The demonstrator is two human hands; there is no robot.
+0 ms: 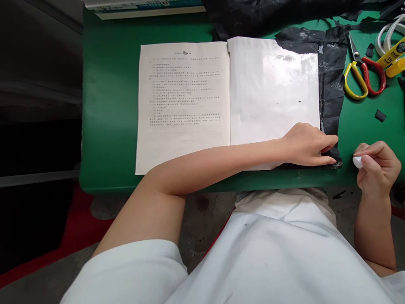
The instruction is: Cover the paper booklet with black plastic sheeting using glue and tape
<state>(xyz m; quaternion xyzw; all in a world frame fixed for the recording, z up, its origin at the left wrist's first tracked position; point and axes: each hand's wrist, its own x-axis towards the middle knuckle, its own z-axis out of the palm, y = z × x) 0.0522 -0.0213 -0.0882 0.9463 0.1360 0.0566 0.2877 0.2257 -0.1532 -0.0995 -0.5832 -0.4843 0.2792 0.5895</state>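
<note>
An open book (183,143) lies on the green table, with a printed page on its left side. Its right side shows a glossy white sheet (268,88) with a torn upper edge, and a black sheet (330,97) sticks out beyond it. My left hand (306,145) reaches across the book and rests at the lower right corner, over the black edge. Its thumb and forefinger are apart; the other fingers are partly hidden. Off the book to the right, my right hand (378,166) pinches a small white wad (357,161), whose material I cannot make out.
Scissors (357,59) with yellow and red handles lie at the right, beside a yellow glue stick (392,52) and a white tape roll (384,38). Black sheeting (253,17) covers the back. More books (148,10) lie at the table's (107,105) far edge.
</note>
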